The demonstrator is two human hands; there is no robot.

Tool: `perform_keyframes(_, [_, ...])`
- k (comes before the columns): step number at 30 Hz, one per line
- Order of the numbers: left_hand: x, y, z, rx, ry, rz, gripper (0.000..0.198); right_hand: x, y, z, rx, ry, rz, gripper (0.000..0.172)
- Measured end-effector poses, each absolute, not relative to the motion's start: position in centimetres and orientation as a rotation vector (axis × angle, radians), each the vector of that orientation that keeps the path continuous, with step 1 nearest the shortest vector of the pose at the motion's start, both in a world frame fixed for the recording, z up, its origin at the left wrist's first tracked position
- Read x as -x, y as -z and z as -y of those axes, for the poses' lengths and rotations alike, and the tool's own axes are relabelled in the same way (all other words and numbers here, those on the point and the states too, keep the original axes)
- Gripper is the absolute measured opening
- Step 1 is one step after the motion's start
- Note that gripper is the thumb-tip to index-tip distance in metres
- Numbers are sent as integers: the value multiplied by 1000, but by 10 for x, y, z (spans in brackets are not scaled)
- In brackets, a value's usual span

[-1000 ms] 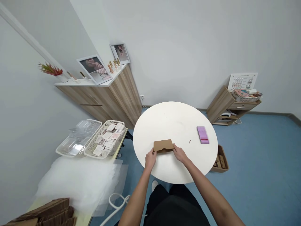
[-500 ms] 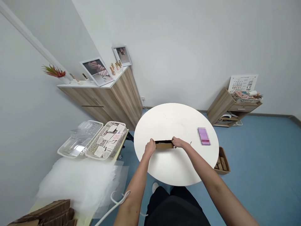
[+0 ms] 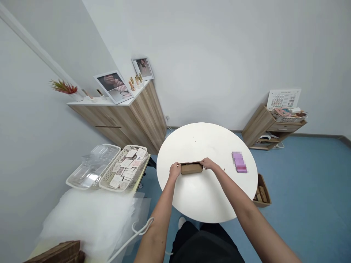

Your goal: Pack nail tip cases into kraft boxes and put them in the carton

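Our left hand (image 3: 175, 170) and right hand (image 3: 207, 163) are clamped on the two ends of one cardboard box (image 3: 192, 168), which we hold over one round tabletop (image 3: 203, 199). One blurred purple item (image 3: 239, 161) lies at its right side; two plastic baskets (image 3: 136, 173) stand at our left.

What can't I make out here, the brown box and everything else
In the head view:
Inside of the brown box: hidden by its own cardboard.
Purple item: blurred by coarse pixels.
Print on the cards: too small.
Left part of floor carton: hidden by table.
Stacked cardboard: cut off by bottom edge.
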State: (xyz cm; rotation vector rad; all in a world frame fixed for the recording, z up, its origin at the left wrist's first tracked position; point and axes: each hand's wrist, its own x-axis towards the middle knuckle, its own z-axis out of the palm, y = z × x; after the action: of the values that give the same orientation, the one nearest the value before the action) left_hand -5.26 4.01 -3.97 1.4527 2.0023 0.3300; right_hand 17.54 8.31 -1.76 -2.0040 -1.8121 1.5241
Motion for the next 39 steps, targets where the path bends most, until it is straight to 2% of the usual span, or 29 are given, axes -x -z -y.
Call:
perform_keyframes(12, [64, 31, -54, -1595, -244, -1996, 22, -171, 23, -91, 1991, -1521, 1936, 16])
perform_keyframes(24, [67, 32, -37, -1845, -229, -1929, 24, -172, 22, -74, 1952, -1169, 2279, 19])
perform_keyframes(29, [62, 47, -6, -2001, -257, -1880, 42, -174, 32, -45, 1883, -894, 2378, 36])
perform_keyframes(34, [52, 73, 32, -2295, -285, -1913, 73, -174, 58, -11, 1800, -563, 2539, 77])
perform_keyframes(39, [48, 86, 48, -2316, -295, -1948, 83, -169, 82, 8, 1758, -481, 2456, 85])
